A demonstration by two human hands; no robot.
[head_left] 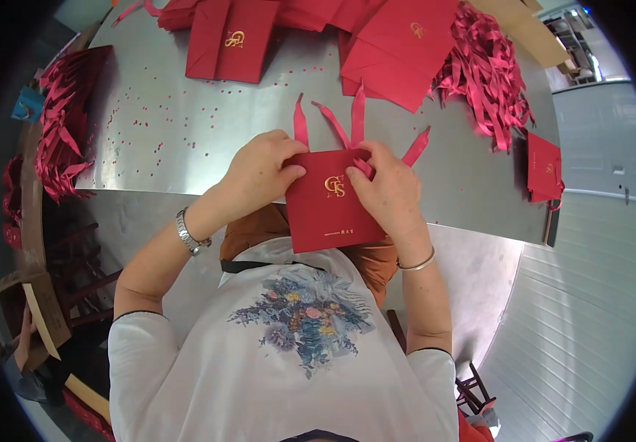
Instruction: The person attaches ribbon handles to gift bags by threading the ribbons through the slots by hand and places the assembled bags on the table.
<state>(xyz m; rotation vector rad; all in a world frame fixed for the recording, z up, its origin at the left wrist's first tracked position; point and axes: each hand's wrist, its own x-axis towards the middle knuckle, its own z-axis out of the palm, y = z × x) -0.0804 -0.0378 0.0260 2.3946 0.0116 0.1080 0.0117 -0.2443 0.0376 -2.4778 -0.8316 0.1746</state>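
A small red paper gift bag (329, 210) with a gold monogram is held upright over the near edge of the table. My left hand (266, 166) pinches its upper left corner between thumb and fingers. At the upper right, my right hand (388, 180) is closed on the bag's top edge, with a loop of ribbon at its thumb. Several pink-red ribbon ends (358, 114) stick up and out from the bag's top. Whether the fingers also grip ribbon inside the bag is hidden.
Stacked flat red bags (399, 51) lie at the table's (251, 118) far side, with a heap of ribbons (483, 74) beside them. Ribboned bags (64, 125) line the left edge; another bag (544, 168) is at the right corner. Small red paper dots are scattered about.
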